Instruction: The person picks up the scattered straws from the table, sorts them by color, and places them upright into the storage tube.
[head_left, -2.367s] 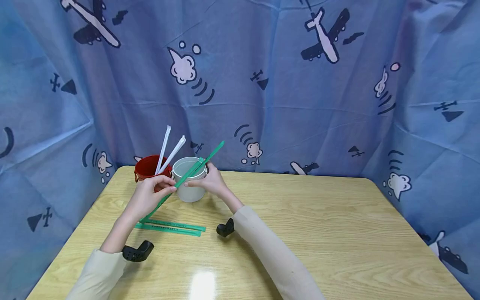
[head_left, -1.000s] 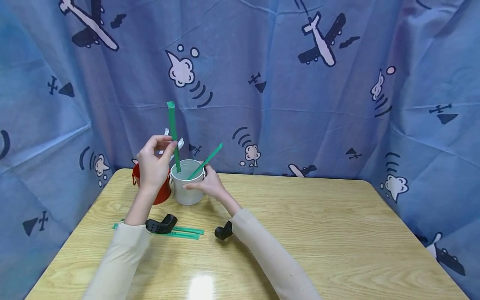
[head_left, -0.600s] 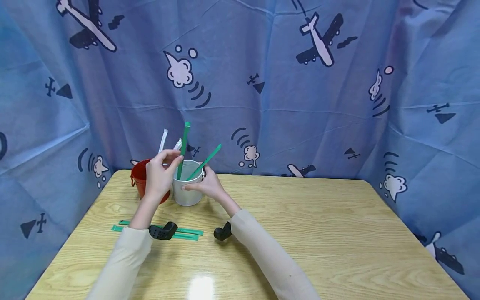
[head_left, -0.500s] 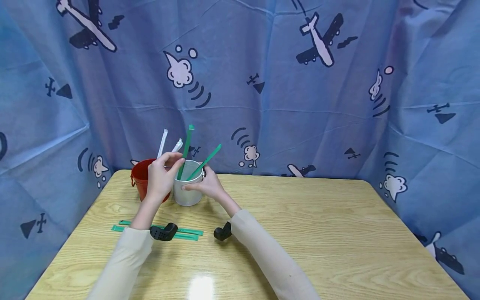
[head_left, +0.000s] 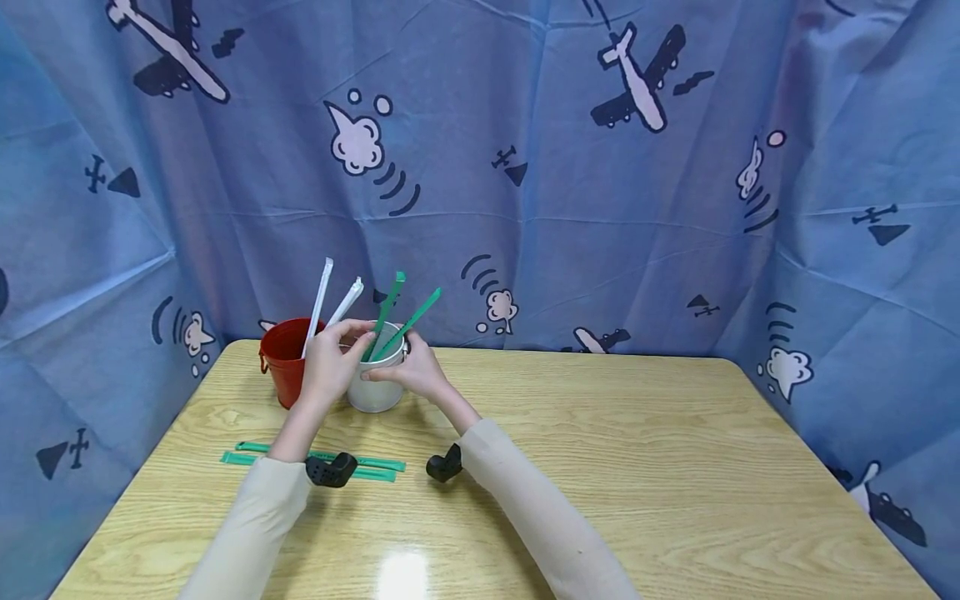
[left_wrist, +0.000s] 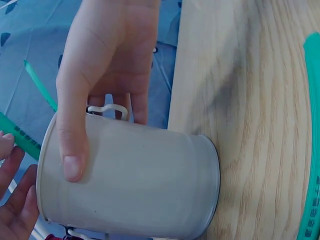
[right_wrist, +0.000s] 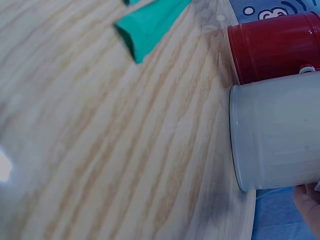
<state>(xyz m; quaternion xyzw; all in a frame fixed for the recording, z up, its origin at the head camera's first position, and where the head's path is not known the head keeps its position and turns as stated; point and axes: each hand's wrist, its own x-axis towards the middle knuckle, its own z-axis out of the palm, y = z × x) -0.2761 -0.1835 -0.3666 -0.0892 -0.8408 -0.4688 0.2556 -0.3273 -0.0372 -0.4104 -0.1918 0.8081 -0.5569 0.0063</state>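
Note:
In the head view, my left hand (head_left: 330, 367) pinches a green wrapped straw (head_left: 392, 296) whose lower end is inside the white bucket (head_left: 375, 393). A second green wrapped straw (head_left: 424, 308) leans in the same bucket, toward the right. My right hand (head_left: 420, 368) grips the bucket's right side; the left wrist view shows its thumb (left_wrist: 73, 150) along the outer wall near the rim. The bucket stands upright on the table. Left of it stands a red bucket (head_left: 283, 379), partly behind my left hand, with two white wrapped straws (head_left: 318, 304) leaning in it.
Two more green wrapped straws (head_left: 382, 463) lie side by side on the wooden table (head_left: 600, 467), partly under my left forearm. Each wrist wears a black camera mount (head_left: 332, 470). A blue curtain (head_left: 465, 167) with plane prints surrounds the table's back and sides.
My left hand brought the green straw from a slant over the table to upright above the white bucket, then lowered it in, tilting right. My right hand stayed on the bucket.

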